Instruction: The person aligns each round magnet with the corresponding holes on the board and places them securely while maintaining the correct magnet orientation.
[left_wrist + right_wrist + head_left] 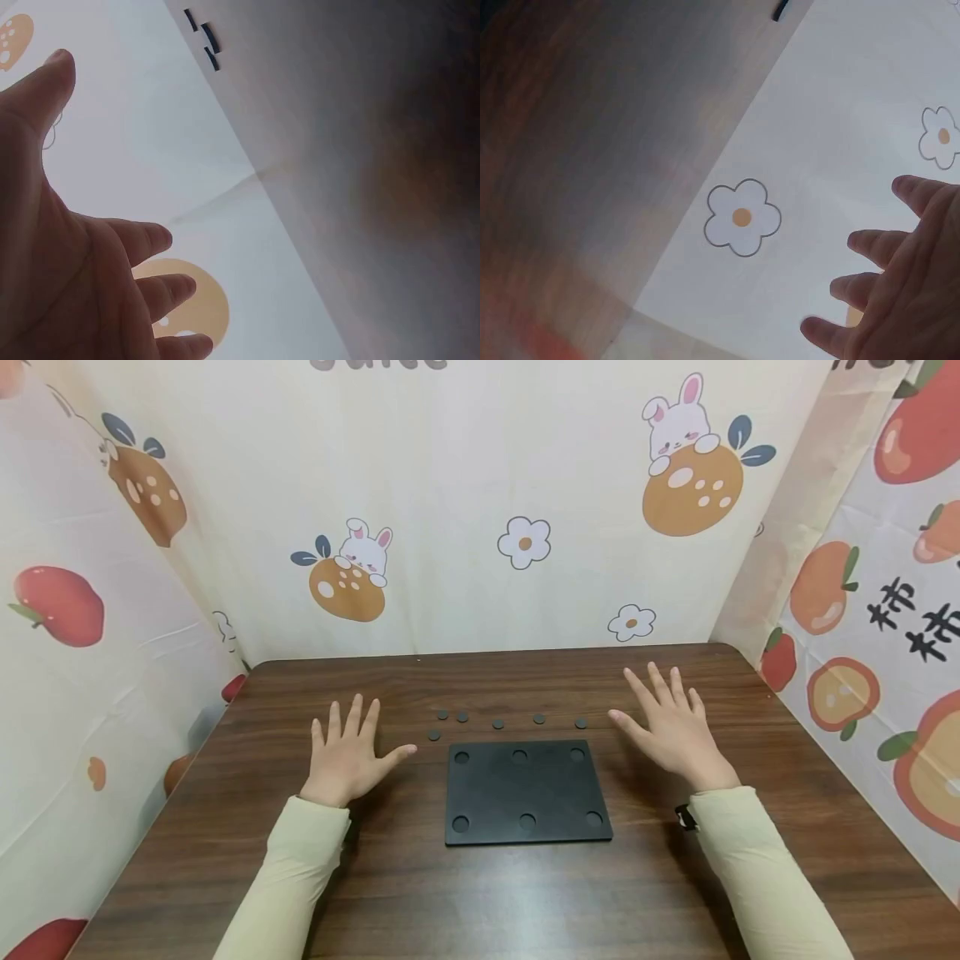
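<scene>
Backdrop [450,468]: pale cloth behind the table's far edge, printed with rabbits on orange fruit and outlined flowers.
Left cloth panel [112,693]: red fruit print, running beside the table's left edge.
Right cloth panel [855,635]: fruit and dark characters, beside the right edge.
Table [525,902]: brown wood grain, far corners rounded.
Black board [525,789]: one, rectangular, flat at mid-table, well apart from the far edge; six round recesses [527,821], three along its far side, three along its near side.
Black discs [498,724]: six, small, flat on the table between the board and the far edge; three grouped toward the left edge, three strung out toward the right.
My left hand [347,762]: over the table, left of the board; fingers fanned and released, thumb near the grouped discs.
My right hand [672,731]: over the table, toward the far right corner; fingers spread and released, thumb near the rightmost disc.
Pale sleeves [285,868]: two, down to my wrists; dark device [684,817] at the right cuff.
In the way: discs across the span between my thumbs; board between my forearms.
</scene>
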{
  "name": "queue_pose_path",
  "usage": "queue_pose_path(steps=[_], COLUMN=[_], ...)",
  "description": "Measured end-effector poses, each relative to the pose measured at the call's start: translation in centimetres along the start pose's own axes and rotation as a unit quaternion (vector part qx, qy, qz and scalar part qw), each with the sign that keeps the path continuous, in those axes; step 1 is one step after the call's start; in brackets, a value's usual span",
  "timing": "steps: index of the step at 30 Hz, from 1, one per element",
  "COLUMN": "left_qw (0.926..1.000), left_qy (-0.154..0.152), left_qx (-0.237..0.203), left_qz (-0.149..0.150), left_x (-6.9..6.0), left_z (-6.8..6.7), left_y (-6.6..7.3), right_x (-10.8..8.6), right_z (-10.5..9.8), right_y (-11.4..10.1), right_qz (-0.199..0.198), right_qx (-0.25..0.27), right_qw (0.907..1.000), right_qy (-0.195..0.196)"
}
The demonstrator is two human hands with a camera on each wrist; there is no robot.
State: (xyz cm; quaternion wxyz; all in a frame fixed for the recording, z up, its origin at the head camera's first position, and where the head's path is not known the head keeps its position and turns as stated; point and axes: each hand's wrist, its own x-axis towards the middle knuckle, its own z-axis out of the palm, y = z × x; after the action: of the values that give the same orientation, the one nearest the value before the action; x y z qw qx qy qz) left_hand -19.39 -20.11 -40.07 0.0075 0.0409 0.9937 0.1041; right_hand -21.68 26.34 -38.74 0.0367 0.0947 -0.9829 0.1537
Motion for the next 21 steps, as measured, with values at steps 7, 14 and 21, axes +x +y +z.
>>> queue_pose_path(steps=[7, 14, 21], left_qw=[0.9998, 0.9987, 0.996], left_qy=[0.018, 0.025, 0.022], left_qx=[-0.003, 0.001, -0.024], left_qz=[0.012, 0.044, 0.083], left_x=[0.4, 0.8, 1.2], left_z=[-0.2, -0.3, -0.1], left_y=[-0.1, 0.1, 0.5], right_x=[0.2, 0.1, -0.1], right_z=[-0.8, -0.9, -0.3], right_y=[-0.5, -0.7, -1.1], right_qz=[-0.022, -0.038, -0.017], right_qx=[0.056, 0.11, 0.165], right_qw=[0.9982, 0.9931, 0.9861], right_qy=[0.0, 0.008, 0.002])
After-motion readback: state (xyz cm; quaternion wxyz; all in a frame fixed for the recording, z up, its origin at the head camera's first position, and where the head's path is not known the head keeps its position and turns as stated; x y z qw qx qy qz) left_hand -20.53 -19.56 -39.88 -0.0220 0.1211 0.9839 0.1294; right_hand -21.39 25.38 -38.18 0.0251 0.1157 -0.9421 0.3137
